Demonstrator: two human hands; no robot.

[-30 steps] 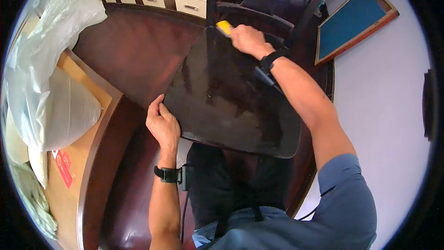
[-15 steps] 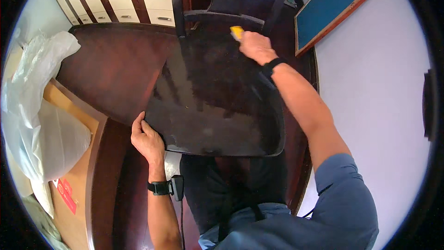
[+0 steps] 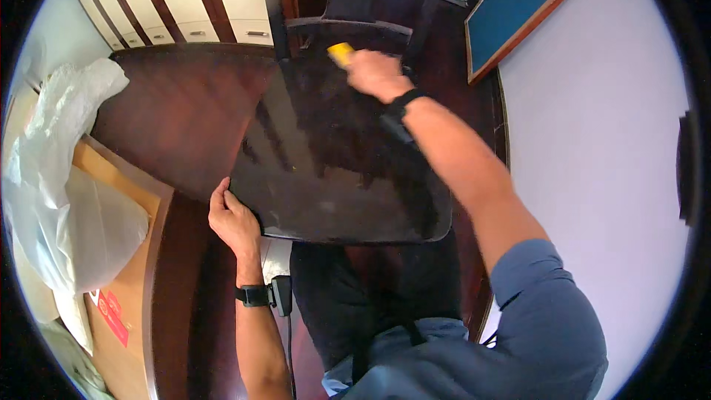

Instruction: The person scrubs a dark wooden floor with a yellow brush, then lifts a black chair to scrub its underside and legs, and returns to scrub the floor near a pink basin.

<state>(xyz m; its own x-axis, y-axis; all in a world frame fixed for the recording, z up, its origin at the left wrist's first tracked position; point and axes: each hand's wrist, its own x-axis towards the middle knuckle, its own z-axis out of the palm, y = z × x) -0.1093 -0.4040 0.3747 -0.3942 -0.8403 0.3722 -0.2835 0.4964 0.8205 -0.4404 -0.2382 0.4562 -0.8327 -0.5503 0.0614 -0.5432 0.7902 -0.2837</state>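
In front of me is a dark wooden chair, its glossy seat facing up and its slatted backrest at the far side. My left hand grips the seat's left edge near the front corner, thumb on top, the other fingers partly hidden. Across the seat, my right hand is closed on a small yellow pad, perhaps a sponge, near the foot of the backrest. Most of the pad is covered by the hand. Wet-looking sheen and faint streaks show on the seat.
To the left, a clear plastic bag rests on a cardboard box. White cabinet doors stand at the back left. A blue framed board leans against the white wall on the right. Reddish-brown flooring surrounds the chair.
My right hand has moved left along the back of the seat with the yellow pad. My left hand keeps its hold on the edge. The view has shifted slightly.
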